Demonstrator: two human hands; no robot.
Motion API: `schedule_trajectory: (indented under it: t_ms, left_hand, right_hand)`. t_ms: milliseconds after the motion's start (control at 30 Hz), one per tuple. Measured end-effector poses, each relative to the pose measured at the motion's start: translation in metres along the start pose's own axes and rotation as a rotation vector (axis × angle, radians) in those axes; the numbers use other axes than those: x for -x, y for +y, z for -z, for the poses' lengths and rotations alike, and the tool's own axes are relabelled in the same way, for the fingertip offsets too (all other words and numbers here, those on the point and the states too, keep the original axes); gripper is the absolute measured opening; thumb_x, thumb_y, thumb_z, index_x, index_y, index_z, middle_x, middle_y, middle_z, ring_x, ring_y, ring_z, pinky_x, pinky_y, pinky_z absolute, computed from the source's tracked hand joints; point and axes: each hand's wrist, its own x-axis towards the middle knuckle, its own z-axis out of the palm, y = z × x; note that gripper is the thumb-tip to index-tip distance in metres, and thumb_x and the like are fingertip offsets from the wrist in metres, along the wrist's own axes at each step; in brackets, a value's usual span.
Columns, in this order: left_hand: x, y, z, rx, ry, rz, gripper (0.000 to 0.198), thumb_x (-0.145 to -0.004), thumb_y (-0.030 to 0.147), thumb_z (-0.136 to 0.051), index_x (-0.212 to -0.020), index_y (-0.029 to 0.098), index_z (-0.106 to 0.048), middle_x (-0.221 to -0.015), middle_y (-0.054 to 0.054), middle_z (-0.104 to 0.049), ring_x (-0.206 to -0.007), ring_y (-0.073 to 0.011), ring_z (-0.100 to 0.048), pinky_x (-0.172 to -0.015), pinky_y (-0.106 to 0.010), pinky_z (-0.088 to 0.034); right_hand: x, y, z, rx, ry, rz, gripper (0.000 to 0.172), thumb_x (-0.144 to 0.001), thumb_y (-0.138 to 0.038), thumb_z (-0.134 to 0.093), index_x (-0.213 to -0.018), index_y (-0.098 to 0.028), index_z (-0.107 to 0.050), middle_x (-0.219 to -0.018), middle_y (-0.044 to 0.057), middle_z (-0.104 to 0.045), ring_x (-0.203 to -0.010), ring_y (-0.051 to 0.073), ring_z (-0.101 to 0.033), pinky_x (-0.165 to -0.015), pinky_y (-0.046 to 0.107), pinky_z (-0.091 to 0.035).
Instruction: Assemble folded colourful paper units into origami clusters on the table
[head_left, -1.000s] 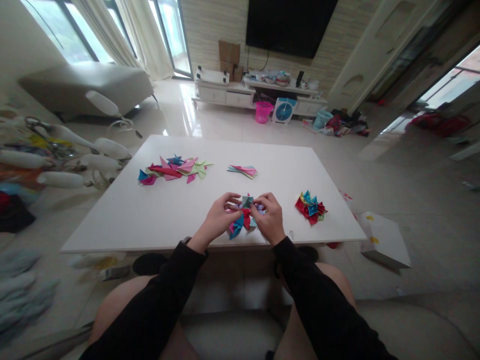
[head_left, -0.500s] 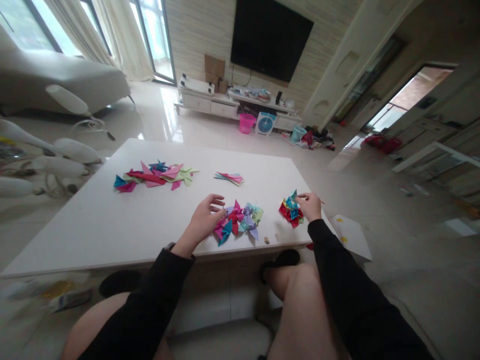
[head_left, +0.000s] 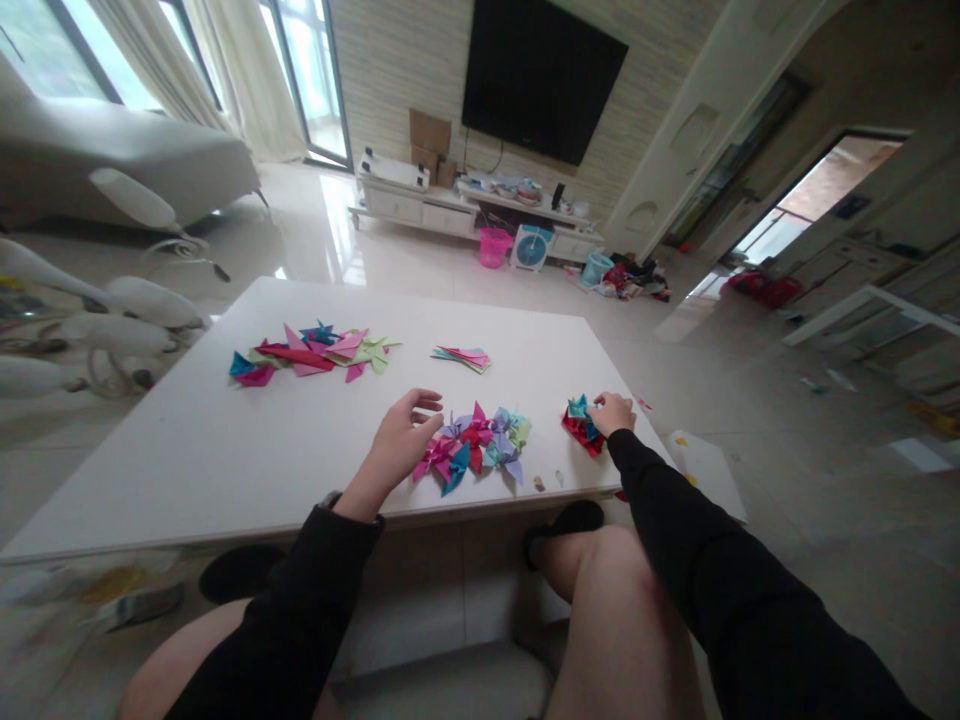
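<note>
My left hand (head_left: 407, 432) hovers at the left edge of a pile of folded-paper origami flowers (head_left: 480, 440) in pink, red, lilac, blue and pale green. Its fingers are spread and slightly curled, with nothing in them. On the right of the table, my right hand (head_left: 613, 412) is closed with its fingertips on a blue origami piece (head_left: 577, 407). That piece rests on a small heap of red origami (head_left: 582, 437). My right hand and sleeve cover part of the heap's right side.
More origami pieces (head_left: 315, 352) lie at the white table's (head_left: 187, 470) left back. A fan of thin folded paper strips (head_left: 463, 358) lies near the middle. Tiny scraps (head_left: 538, 483) sit by the front edge. A white box (head_left: 705, 465) stands right of the table.
My right hand has come down with the blue origami piece onto the small heap. My left hand has shifted slightly left, uncovering more pink paper at the pile's edge.
</note>
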Motion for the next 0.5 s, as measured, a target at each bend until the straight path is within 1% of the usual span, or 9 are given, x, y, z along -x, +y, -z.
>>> schedule_trajectory:
  t_ms: [67, 133, 233, 267, 333, 367, 433, 500]
  left_hand:
    - [0.000, 0.001, 0.000, 0.009, 0.003, -0.005, 0.031, -0.072, 0.026, -0.067, -0.101, 0.016, -0.067, -0.102, -0.010, -0.071, -0.079, -0.0198, -0.066, -0.071, -0.033, -0.052]
    - [0.002, 0.003, 0.000, 0.016, 0.000, -0.013, 0.029, -0.072, 0.026, -0.066, -0.099, 0.017, -0.067, -0.101, -0.009, -0.072, -0.081, -0.0205, -0.067, -0.072, -0.033, -0.052]
    - [0.007, 0.005, 0.001, 0.024, -0.001, -0.022, 0.026, -0.072, 0.028, -0.067, -0.095, 0.017, -0.068, -0.097, -0.008, -0.072, -0.080, -0.0209, -0.068, -0.070, -0.032, -0.051]
    - [0.008, 0.005, 0.001, 0.017, 0.001, -0.023, 0.024, -0.073, 0.029, -0.067, -0.093, 0.017, -0.069, -0.094, -0.008, -0.072, -0.079, -0.0209, -0.067, -0.069, -0.032, -0.051]
    - [0.010, 0.003, 0.004, -0.017, -0.003, -0.025, 0.019, -0.074, 0.033, -0.068, -0.086, 0.018, -0.070, -0.086, -0.007, -0.073, -0.076, -0.0212, -0.067, -0.068, -0.032, -0.049]
    - [0.010, 0.002, 0.005, -0.038, -0.012, -0.027, 0.018, -0.075, 0.035, -0.068, -0.081, 0.018, -0.070, -0.082, -0.006, -0.073, -0.075, -0.0215, -0.066, -0.068, -0.032, -0.049]
    - [0.011, 0.001, 0.008, -0.066, -0.034, -0.036, 0.022, -0.077, 0.040, -0.066, -0.072, 0.019, -0.070, -0.075, -0.007, -0.072, -0.074, -0.0220, -0.066, -0.069, -0.032, -0.049]
    - [0.012, 0.001, 0.012, -0.084, -0.050, -0.067, 0.032, -0.080, 0.043, -0.062, -0.062, 0.019, -0.069, -0.075, -0.008, -0.073, -0.076, -0.0225, -0.067, -0.074, -0.033, -0.049]
  right_hand:
    - [0.003, -0.001, 0.007, 0.004, 0.018, 0.039, 0.028, -0.080, -0.031, -0.060, -0.103, -0.019, -0.069, -0.117, 0.013, -0.065, -0.112, 0.030, -0.049, -0.089, 0.039, -0.039]
    - [0.010, -0.002, 0.015, 0.004, 0.022, 0.087, 0.026, -0.081, -0.030, -0.059, -0.103, -0.019, -0.068, -0.116, 0.012, -0.066, -0.110, 0.029, -0.051, -0.088, 0.038, -0.040]
    - [0.033, -0.003, 0.029, -0.037, -0.064, 0.182, 0.025, -0.081, -0.027, -0.059, -0.102, -0.017, -0.068, -0.111, 0.012, -0.068, -0.106, 0.027, -0.057, -0.089, 0.036, -0.042]
    - [0.044, -0.002, 0.034, -0.060, -0.117, 0.223, 0.024, -0.081, -0.027, -0.060, -0.101, -0.016, -0.069, -0.108, 0.012, -0.069, -0.102, 0.025, -0.059, -0.088, 0.034, -0.043]
    - [0.071, 0.005, 0.044, -0.114, -0.265, 0.304, 0.022, -0.082, -0.029, -0.061, -0.097, -0.016, -0.071, -0.100, 0.010, -0.072, -0.094, 0.023, -0.063, -0.086, 0.031, -0.046]
    - [0.088, 0.011, 0.049, -0.151, -0.376, 0.348, 0.023, -0.083, -0.032, -0.061, -0.097, -0.016, -0.072, -0.099, 0.009, -0.073, -0.092, 0.022, -0.065, -0.085, 0.031, -0.047]
    - [0.123, 0.025, 0.059, -0.197, -0.601, 0.402, 0.030, -0.086, -0.041, -0.060, -0.096, -0.017, -0.074, -0.097, 0.010, -0.075, -0.088, 0.024, -0.068, -0.083, 0.034, -0.050]
    - [0.159, 0.040, 0.068, -0.204, -0.773, 0.446, 0.036, -0.089, -0.050, -0.057, -0.093, -0.020, -0.075, -0.094, 0.009, -0.076, -0.089, 0.027, -0.069, -0.087, 0.038, -0.051]
